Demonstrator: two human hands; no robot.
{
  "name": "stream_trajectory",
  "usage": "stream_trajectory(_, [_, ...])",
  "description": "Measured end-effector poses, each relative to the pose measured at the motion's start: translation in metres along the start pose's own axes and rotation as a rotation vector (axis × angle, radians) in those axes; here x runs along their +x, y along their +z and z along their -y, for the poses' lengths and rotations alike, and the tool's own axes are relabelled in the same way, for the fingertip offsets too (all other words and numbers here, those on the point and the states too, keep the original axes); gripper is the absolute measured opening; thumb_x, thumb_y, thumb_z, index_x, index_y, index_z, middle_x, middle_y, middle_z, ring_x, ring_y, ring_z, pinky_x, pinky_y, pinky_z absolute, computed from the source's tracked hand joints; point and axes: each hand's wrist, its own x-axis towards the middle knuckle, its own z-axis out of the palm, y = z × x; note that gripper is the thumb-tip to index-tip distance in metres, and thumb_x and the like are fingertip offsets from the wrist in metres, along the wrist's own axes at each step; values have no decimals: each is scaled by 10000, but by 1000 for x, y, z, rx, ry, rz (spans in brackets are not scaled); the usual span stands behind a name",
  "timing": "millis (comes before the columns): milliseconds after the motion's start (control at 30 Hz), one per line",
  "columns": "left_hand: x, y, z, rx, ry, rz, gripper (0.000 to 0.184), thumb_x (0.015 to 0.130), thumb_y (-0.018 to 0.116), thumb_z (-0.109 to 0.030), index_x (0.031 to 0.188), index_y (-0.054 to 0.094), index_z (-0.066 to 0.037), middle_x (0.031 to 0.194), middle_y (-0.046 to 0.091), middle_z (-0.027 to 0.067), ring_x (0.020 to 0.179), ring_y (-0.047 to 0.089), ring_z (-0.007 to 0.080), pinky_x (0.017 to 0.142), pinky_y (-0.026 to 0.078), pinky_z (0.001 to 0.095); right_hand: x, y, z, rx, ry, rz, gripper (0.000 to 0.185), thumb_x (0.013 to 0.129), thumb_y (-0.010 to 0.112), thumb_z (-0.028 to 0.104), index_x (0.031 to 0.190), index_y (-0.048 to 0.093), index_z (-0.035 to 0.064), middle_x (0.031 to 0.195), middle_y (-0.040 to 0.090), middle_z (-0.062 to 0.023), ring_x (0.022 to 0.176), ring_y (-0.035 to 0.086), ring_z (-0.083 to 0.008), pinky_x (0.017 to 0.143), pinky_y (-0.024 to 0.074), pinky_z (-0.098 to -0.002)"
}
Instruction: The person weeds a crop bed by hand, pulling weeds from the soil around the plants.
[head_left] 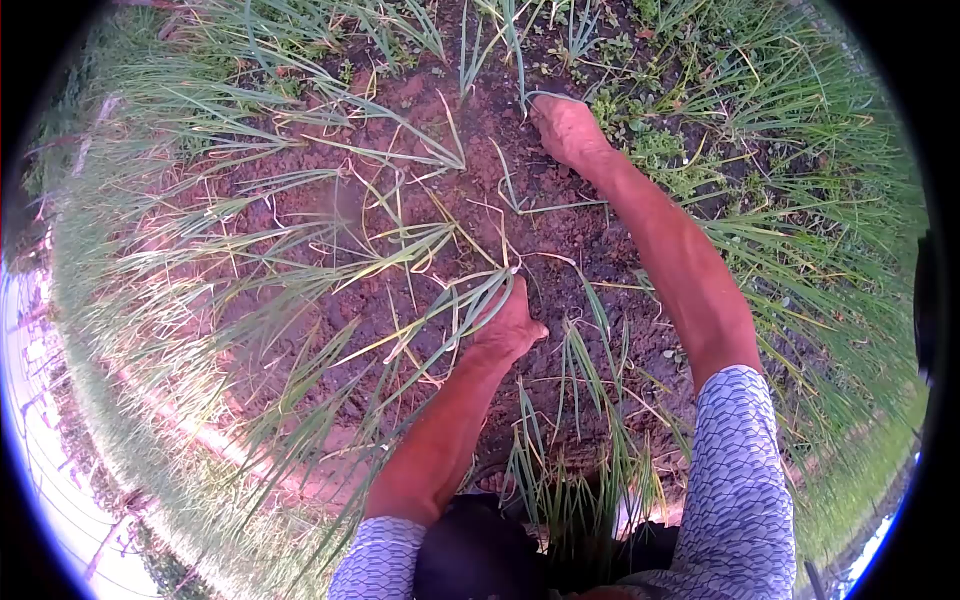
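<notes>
My right hand point(568, 130) reaches far forward to the dark soil. Its fingers curl down beside the base of a green onion plant point(520, 60), and a bent leaf lies against them. What they grip, if anything, is hidden. Lower down, my left hand point(508, 322) rests low over the soil, its thumb out to the right and one finger pointing forward. That fingertip is close to the pale base of another onion plant point(490, 285), whose long leaves spread left across the hand and hide the other fingers.
Moist brown soil point(420, 95) lies around both hands. Onion rows point(200, 250) fan out at left, with more onion plants point(590, 390) near my body. Small leafy weeds point(650, 150) grow right of my right hand. Dense green leaves point(850, 230) cover the right side.
</notes>
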Motion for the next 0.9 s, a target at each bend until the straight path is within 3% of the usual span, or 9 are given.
stream_trajectory(133, [1,3,3,18,-1,-7,702,631,897,-289,1136,518,18,1069,647,234,1051,634,386,902,488,455,-18,-53,-6,-327,74,367,182,851,546,76,974,664,15,1012,681,-215,941,666,-381,828,552,-418])
stream_trajectory(167, [3,3,5,20,-8,2,708,632,896,-291,1144,515,12,1076,642,237,1052,632,391,905,489,459,-23,-73,-12,-329,53,334,208,868,506,69,967,681,19,934,702,-192,790,699,-339,749,574,-401])
stream_trajectory(233, [2,1,3,21,-27,16,719,632,896,-294,1159,508,5,1102,628,239,1062,626,398,912,490,465,-17,-107,-26,-86,509,724,263,915,449,80,955,704,28,835,704,-154,550,662,-227,596,575,-322])
stream_trajectory(300, [0,0,2,31,-33,28,733,632,896,-298,1174,500,-1,1132,613,241,1072,620,405,918,490,469,-31,-125,-23,49,694,660,217,886,543,158,944,711,35,861,712,-162,647,690,-280,631,574,-353])
stream_trajectory(367, [2,0,2,52,-28,33,750,632,896,-302,1189,491,-4,1166,595,242,1080,614,413,925,490,470,-32,-91,-64,-240,438,698,243,848,598,207,999,707,51,913,714,-166,768,695,-311,711,567,-378])
stream_trajectory(533, [5,3,3,59,-44,40,786,627,893,-341,1208,479,-12,1163,576,242,1090,605,417,924,487,475,-51,-64,-62,-75,453,76,390,816,638,268,1175,657,118,1065,692,-168,1018,654,-323,929,507,-382])
stream_trajectory(633, [4,6,3,76,-44,31,794,626,892,-350,1214,475,-16,1167,571,242,1086,605,420,921,486,478,-48,-36,-65,-186,335,-77,361,821,635,271,1152,663,129,1043,693,-175,1005,657,-332,903,519,-401])
stream_trajectory(667, [5,6,2,81,-45,34,793,628,890,-356,1213,475,-19,1171,569,238,1086,605,417,921,486,478,-43,-37,-63,-171,418,31,337,829,626,278,1127,665,125,1031,692,-180,987,658,-345,878,526,-421])
stream_trajectory(900, [3,-1,0,62,-62,65,786,623,900,-338,1205,481,-18,1151,579,239,1067,616,412,905,493,477,-58,-63,-45,20,598,-149,307,845,591,277,1091,678,116,1013,687,-212,938,662,-375,854,531,-438])
